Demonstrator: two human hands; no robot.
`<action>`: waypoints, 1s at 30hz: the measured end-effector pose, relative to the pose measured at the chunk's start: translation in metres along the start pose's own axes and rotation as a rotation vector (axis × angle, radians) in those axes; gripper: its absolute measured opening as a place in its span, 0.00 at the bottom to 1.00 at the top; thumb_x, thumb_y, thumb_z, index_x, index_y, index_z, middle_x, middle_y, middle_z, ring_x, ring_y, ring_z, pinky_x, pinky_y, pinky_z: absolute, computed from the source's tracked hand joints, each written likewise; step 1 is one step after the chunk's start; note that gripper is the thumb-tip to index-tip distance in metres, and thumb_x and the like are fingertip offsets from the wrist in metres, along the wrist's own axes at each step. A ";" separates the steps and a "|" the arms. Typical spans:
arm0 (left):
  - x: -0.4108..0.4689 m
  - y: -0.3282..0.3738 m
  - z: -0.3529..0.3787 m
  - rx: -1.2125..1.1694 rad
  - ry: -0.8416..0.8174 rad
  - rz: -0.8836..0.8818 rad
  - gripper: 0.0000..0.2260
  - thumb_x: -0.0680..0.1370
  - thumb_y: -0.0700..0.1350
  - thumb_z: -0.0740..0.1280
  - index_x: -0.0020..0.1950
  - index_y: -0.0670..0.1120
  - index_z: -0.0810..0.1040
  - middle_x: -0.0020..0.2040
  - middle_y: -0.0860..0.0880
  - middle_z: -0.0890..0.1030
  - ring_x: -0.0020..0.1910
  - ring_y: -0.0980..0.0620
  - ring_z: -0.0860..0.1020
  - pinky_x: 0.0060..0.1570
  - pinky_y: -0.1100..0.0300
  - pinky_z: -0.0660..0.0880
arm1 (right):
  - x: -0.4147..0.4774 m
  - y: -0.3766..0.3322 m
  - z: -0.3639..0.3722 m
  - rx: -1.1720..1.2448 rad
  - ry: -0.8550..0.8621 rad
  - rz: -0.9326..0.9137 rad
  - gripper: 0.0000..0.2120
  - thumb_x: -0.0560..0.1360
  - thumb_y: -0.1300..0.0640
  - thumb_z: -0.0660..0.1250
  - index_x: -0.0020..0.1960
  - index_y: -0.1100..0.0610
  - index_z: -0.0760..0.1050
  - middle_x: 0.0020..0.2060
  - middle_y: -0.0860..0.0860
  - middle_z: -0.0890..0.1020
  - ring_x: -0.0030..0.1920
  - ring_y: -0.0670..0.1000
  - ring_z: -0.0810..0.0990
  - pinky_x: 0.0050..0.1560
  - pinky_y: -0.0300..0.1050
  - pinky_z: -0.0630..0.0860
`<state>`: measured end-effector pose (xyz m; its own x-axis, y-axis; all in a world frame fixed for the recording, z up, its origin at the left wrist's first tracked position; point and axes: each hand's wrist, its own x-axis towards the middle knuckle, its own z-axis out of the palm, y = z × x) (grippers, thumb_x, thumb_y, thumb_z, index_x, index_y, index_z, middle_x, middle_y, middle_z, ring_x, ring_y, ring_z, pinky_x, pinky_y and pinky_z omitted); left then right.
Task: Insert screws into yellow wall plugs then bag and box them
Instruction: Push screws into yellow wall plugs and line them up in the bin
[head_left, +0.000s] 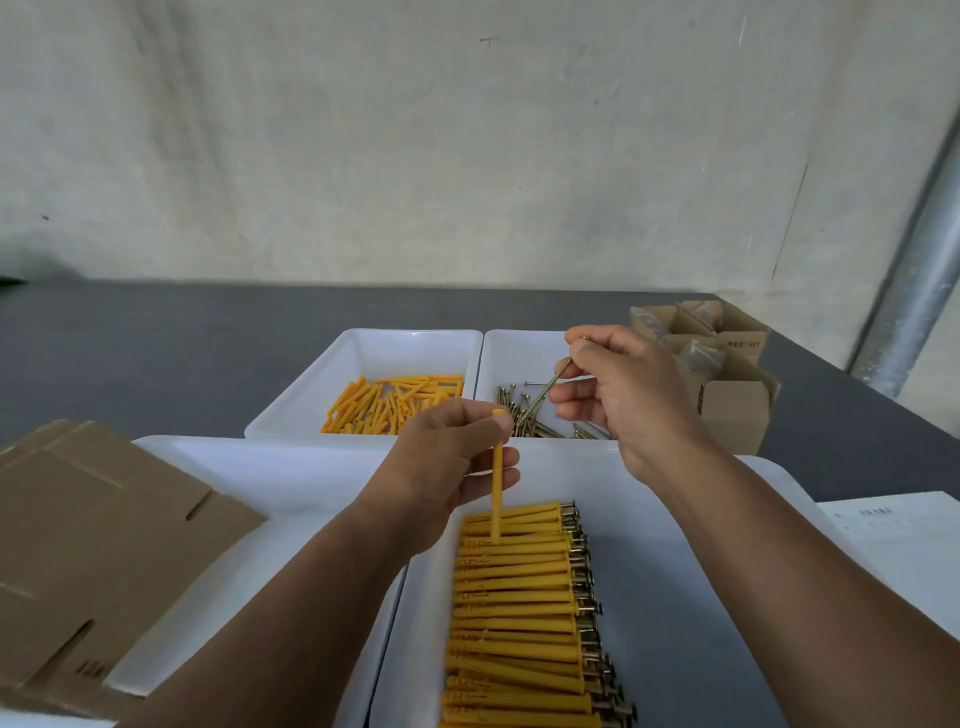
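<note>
While left grip pinches plug upright, right grip pinches screw, seemingly over tray edge; open gap between.

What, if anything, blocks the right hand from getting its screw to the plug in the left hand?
Probably nothing. The left hand holds the plug upright, top end exposed, and the right hand pinches the screw close by, with only open air between them.
</note>
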<state>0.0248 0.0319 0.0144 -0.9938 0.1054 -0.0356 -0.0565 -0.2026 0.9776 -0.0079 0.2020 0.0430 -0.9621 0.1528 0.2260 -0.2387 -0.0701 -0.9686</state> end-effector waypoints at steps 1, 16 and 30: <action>0.000 -0.001 0.001 0.036 -0.011 0.011 0.03 0.78 0.40 0.69 0.50 0.42 0.81 0.35 0.49 0.81 0.36 0.53 0.81 0.37 0.60 0.79 | -0.001 0.000 0.000 0.003 -0.004 -0.005 0.05 0.79 0.60 0.65 0.50 0.54 0.79 0.33 0.52 0.82 0.31 0.52 0.84 0.29 0.40 0.78; -0.003 -0.001 0.002 0.209 -0.025 0.094 0.05 0.78 0.40 0.68 0.49 0.47 0.84 0.35 0.52 0.81 0.36 0.57 0.80 0.36 0.65 0.76 | -0.005 -0.006 0.001 0.010 0.008 -0.056 0.05 0.79 0.61 0.64 0.49 0.53 0.78 0.34 0.53 0.81 0.30 0.50 0.83 0.28 0.40 0.78; -0.001 -0.004 0.004 0.285 0.002 0.122 0.04 0.78 0.42 0.69 0.51 0.48 0.83 0.36 0.53 0.81 0.37 0.59 0.79 0.35 0.66 0.75 | -0.008 -0.001 0.003 -0.171 -0.116 0.017 0.06 0.78 0.63 0.64 0.50 0.53 0.77 0.40 0.57 0.83 0.35 0.53 0.86 0.33 0.44 0.80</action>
<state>0.0267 0.0364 0.0115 -0.9918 0.0953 0.0857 0.0923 0.0672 0.9935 -0.0003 0.1975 0.0429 -0.9770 0.0379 0.2099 -0.2054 0.0980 -0.9738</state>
